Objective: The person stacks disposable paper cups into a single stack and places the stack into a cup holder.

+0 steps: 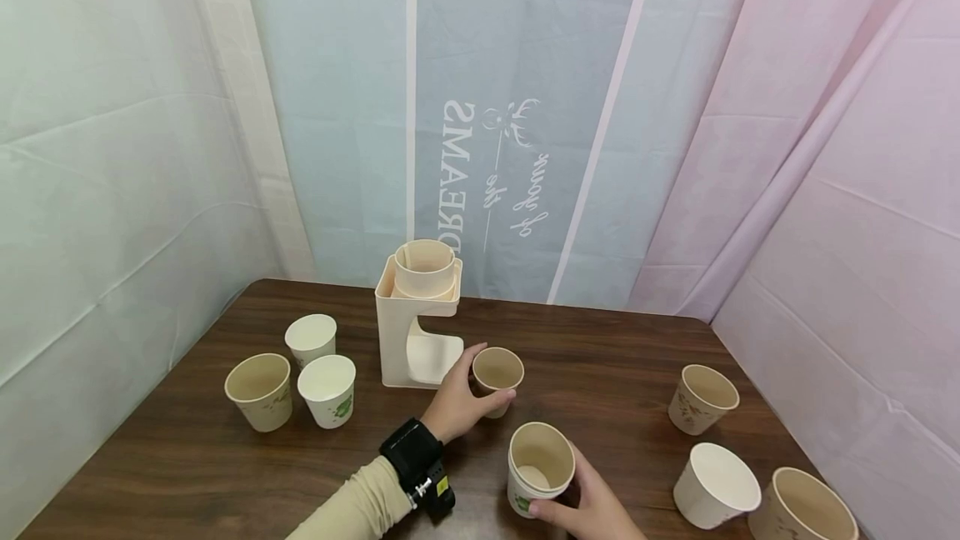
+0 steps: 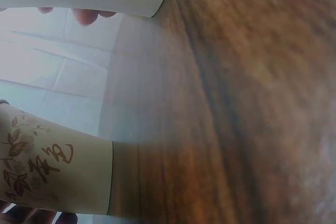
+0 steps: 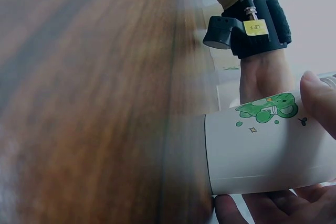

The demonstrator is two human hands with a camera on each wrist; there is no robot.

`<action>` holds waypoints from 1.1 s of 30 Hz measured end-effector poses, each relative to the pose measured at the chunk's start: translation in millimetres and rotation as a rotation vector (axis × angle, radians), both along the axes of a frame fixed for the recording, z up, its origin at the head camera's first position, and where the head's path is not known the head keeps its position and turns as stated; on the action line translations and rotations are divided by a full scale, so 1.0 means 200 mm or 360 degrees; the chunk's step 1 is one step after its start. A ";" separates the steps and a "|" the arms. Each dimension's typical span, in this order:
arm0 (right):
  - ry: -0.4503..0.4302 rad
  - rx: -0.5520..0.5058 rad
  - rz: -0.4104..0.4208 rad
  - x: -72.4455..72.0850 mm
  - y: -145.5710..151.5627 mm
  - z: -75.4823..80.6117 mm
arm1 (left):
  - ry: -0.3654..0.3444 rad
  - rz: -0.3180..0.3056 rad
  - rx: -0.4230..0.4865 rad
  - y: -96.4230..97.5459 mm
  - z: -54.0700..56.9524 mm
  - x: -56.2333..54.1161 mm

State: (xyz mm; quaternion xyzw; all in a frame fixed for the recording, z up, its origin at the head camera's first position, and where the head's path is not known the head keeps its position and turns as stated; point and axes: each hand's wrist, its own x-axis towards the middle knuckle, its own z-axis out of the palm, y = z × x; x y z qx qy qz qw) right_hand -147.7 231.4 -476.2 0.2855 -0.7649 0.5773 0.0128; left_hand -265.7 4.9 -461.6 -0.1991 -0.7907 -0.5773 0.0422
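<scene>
My left hand [image 1: 459,401] grips a brown paper cup [image 1: 498,368] standing upright, thumb on the near side and fingers behind. Its floral print and brown handwritten-style characters show on the brown cup [image 2: 63,166] in the left wrist view. Nearer to me, my right hand [image 1: 596,507] holds a white paper cup [image 1: 517,500] with a second, brown-lined cup [image 1: 542,450] nested inside it. In the right wrist view a green cartoon print marks the white cup [image 3: 268,145], and the thumb lies along its side.
Behind my left hand stands a cream dispenser-like stand [image 1: 396,340] with a round tube [image 1: 424,269] on top. At left are a brown cup [image 1: 261,394] and two white cups [image 1: 326,394]. At right are a white cup [image 1: 712,490] and two brown cups [image 1: 701,402]. Curtains enclose the table.
</scene>
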 end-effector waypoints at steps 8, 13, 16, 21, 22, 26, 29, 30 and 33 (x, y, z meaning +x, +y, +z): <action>0.0041 0.0027 -0.0024 0.00 0.00 0.00 | -0.0011 -0.0009 0.0035 0.00 -0.01 0.00; 0.0046 0.0016 -0.0022 0.00 0.00 0.00 | 0.0021 0.0001 0.0029 0.00 -0.01 0.00; 0.0035 -0.0006 -0.0001 0.00 0.00 0.00 | 0.0014 0.0004 0.0026 0.00 0.00 0.01; 0.0037 -0.0024 0.0022 0.00 0.00 0.00 | -0.0002 -0.0012 0.0043 -0.01 0.02 0.03; 0.0035 -0.0025 0.0023 0.00 0.00 0.00 | 0.0001 -0.0018 0.0047 -0.01 0.02 0.03; 0.0025 -0.0019 0.0018 0.00 0.00 0.00 | -0.0003 -0.0039 0.0073 -0.01 0.05 0.05; 0.0014 -0.0021 0.0021 0.00 0.00 0.01 | 0.0003 -0.0057 0.0090 -0.02 0.08 0.07; 0.0012 -0.0022 0.0024 0.00 0.00 0.01 | 0.0005 -0.0063 0.0096 -0.02 0.09 0.07; 0.0009 -0.0023 0.0028 0.00 0.00 0.01 | 0.0014 -0.0073 0.0096 -0.02 0.12 0.09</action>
